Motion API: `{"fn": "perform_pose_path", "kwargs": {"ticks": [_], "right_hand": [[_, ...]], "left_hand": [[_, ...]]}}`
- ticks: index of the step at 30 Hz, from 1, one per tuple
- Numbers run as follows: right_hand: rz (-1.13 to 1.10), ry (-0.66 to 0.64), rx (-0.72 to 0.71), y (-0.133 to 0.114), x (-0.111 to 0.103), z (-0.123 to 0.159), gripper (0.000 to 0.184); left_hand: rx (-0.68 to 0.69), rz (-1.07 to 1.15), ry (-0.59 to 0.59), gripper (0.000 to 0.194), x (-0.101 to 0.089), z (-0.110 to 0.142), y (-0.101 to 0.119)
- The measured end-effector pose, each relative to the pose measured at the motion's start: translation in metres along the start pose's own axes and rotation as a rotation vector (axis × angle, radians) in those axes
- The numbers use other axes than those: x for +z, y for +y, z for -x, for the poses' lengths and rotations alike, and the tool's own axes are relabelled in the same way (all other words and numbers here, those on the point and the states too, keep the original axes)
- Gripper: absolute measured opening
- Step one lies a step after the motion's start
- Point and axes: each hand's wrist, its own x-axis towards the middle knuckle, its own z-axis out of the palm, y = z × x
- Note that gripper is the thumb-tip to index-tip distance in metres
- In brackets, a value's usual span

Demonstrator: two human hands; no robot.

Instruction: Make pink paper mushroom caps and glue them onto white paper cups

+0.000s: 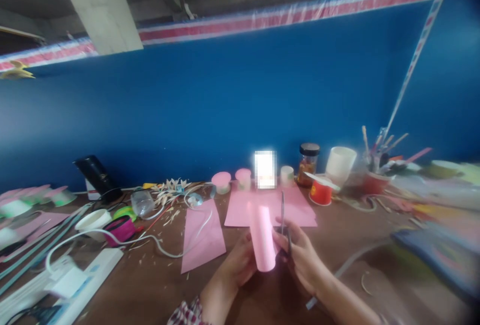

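A curled sheet of pink paper (263,245) stands nearly upright between my hands, its lower end towards me. My left hand (242,260) is closed on its left side, the fingers partly hidden behind it. My right hand (302,255) grips a pair of scissors (283,210), blades pointing up and away, and its fingertips reach the right edge of the curled paper. Beyond, flat pink sheets (296,207) lie on the table. Another pink sheet (202,237) is to the left, with a white cable across it.
A power strip (90,285) with plugs lies front left. Along the back are pink-topped cups (221,182), a blanked-out bright rectangle (264,169), a dark-lidded jar (308,165), a red tub (320,192) and a white cup (340,162). Blurred blue item (435,260) at right.
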Motion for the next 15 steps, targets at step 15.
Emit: {"fn": "perform_pose_path", "kwargs": {"ticks": [15], "right_hand": [[0.214,0.139,-0.116,-0.010,0.002,0.001,0.045]], "left_hand": [[0.070,0.031,0.107,0.017,-0.031,-0.009,-0.011]]}}
